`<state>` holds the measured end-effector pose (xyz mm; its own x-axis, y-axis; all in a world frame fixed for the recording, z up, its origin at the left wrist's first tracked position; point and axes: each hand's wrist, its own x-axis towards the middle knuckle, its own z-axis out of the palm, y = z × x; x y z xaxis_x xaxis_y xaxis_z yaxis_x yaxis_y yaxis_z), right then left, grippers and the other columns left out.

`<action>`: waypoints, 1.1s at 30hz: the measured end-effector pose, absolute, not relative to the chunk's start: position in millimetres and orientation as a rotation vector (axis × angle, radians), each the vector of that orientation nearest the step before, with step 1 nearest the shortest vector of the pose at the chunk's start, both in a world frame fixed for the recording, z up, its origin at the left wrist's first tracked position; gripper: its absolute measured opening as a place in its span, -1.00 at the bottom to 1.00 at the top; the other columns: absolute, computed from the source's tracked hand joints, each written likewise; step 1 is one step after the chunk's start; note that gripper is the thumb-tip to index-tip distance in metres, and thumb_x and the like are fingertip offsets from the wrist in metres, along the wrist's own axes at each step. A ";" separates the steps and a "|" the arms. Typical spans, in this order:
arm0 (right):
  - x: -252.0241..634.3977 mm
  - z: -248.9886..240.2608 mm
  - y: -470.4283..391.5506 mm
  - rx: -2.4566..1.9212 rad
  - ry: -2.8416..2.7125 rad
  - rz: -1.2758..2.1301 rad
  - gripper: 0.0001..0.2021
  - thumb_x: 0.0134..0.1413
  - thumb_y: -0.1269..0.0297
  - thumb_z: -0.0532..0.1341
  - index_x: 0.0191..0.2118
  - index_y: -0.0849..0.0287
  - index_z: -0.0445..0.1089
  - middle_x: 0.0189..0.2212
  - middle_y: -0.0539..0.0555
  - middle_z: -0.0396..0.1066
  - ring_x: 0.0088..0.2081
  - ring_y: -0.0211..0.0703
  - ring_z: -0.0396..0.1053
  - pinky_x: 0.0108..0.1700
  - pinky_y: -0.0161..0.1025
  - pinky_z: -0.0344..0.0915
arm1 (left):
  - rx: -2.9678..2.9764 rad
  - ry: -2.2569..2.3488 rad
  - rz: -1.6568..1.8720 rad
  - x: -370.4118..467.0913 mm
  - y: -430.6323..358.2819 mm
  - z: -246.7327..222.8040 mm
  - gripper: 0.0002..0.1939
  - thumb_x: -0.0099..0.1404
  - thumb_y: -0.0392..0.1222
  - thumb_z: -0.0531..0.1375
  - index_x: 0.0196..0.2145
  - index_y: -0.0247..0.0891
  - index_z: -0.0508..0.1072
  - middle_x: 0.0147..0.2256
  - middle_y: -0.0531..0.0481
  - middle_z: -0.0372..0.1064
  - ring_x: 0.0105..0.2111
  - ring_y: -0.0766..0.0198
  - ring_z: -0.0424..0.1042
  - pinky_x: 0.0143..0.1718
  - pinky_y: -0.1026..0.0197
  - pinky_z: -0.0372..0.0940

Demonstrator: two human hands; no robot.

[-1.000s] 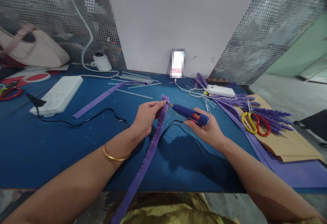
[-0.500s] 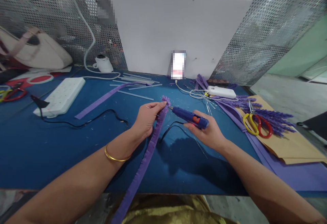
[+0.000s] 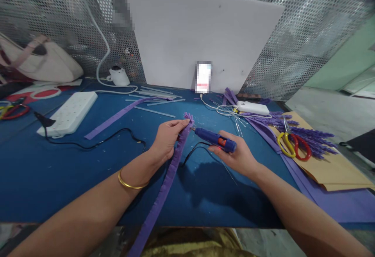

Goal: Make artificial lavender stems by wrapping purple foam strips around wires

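Note:
My left hand (image 3: 166,140) pinches the top of a long purple strip (image 3: 170,177), where its fringed end (image 3: 188,117) sticks up past the fingertips. From there the strip hangs down toward me over the table's front edge. In my right hand (image 3: 234,151) is a blue glue gun (image 3: 212,136), its nozzle pointing left and close to the fringed end; whether it touches is too small to tell. A black cord runs from below the gun. A second purple strip (image 3: 113,120) lies flat on the blue table (image 3: 73,182) at the left.
Glue sticks (image 3: 155,111) lie behind the hands. A white power strip (image 3: 70,112) and bag (image 3: 49,61) are at left. At right are a white power bank (image 3: 253,107), thin wires, scissors (image 3: 295,145), purple flower stems (image 3: 318,138) and brown paper (image 3: 340,175). A lit phone (image 3: 203,78) leans on a board.
The view has shifted slightly. Both hands keep nearly the same pose, with the glue gun still close to the strip's fringed end.

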<state>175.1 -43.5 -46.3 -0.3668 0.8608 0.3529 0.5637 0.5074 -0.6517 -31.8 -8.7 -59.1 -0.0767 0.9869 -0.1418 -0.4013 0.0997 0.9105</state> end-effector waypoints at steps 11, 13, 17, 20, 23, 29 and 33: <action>174.6 -44.6 -44.9 -1.161 -2.120 0.544 -0.61 0.11 0.00 0.27 -0.49 0.10 0.12 -0.58 -0.07 0.19 -0.55 -0.28 0.05 -0.47 -0.30 0.02 | 0.763 1.028 1.355 -31.0 -9.2 -58.5 -0.67 -0.15 -0.03 0.51 -0.51 -0.31 0.60 -0.55 0.02 0.47 -0.54 0.37 0.33 -0.44 0.28 0.26; 174.2 -44.6 -45.2 -1.149 -2.123 0.548 -0.62 0.10 0.01 0.28 -0.48 0.10 0.13 -0.58 -0.07 0.19 -0.55 -0.29 0.05 -0.46 -0.30 0.02 | 0.760 1.026 1.351 -31.3 -8.8 -58.9 -0.67 -0.15 -0.03 0.51 -0.50 -0.32 0.60 -0.53 0.00 0.48 -0.53 0.36 0.35 -0.44 0.27 0.27; 174.4 -45.1 -45.5 -1.144 -2.133 0.559 -0.62 0.10 0.02 0.28 -0.48 0.11 0.13 -0.57 -0.07 0.19 -0.54 -0.29 0.07 -0.45 -0.30 0.02 | 0.737 1.020 1.351 -31.3 -8.0 -59.1 -0.68 -0.16 -0.06 0.52 -0.51 -0.32 0.60 -0.55 0.02 0.47 -0.56 0.38 0.33 -0.47 0.29 0.26; 174.9 -45.4 -46.0 -1.149 -2.143 0.567 -0.61 0.11 0.01 0.28 -0.48 0.10 0.12 -0.56 -0.07 0.18 -0.53 -0.28 0.06 -0.45 -0.29 0.02 | 0.731 1.014 1.362 -31.1 -7.8 -59.7 -0.69 -0.16 -0.07 0.52 -0.51 -0.33 0.60 -0.55 0.02 0.47 -0.55 0.38 0.33 -0.46 0.28 0.27; 174.7 -45.6 -46.7 -1.141 -2.159 0.566 -0.62 0.12 0.02 0.27 -0.48 0.10 0.11 -0.56 -0.07 0.17 -0.53 -0.28 0.05 -0.45 -0.29 0.02 | 0.735 1.007 1.368 -31.5 -7.6 -61.0 -0.69 -0.16 -0.07 0.52 -0.51 -0.33 0.60 -0.54 0.01 0.48 -0.54 0.38 0.33 -0.43 0.27 0.28; 173.6 -45.9 -47.4 -1.112 -2.191 0.519 -0.61 0.14 0.03 0.26 -0.48 0.10 0.08 -0.56 -0.08 0.15 -0.54 -0.30 0.03 -0.47 -0.31 0.01 | 0.734 1.006 1.374 -31.3 -7.6 -60.9 -0.67 -0.16 -0.08 0.52 -0.51 -0.35 0.59 -0.56 0.04 0.44 -0.55 0.40 0.30 -0.45 0.30 0.24; 173.7 -46.3 -47.2 -1.092 -2.218 0.474 -0.61 0.14 0.03 0.26 -0.47 0.11 0.08 -0.56 -0.08 0.14 -0.54 -0.31 0.04 -0.47 -0.33 0.01 | 0.736 1.014 1.375 -30.6 -7.7 -60.0 -0.66 -0.17 -0.07 0.52 -0.52 -0.36 0.58 -0.58 0.06 0.42 -0.56 0.42 0.27 -0.48 0.32 0.21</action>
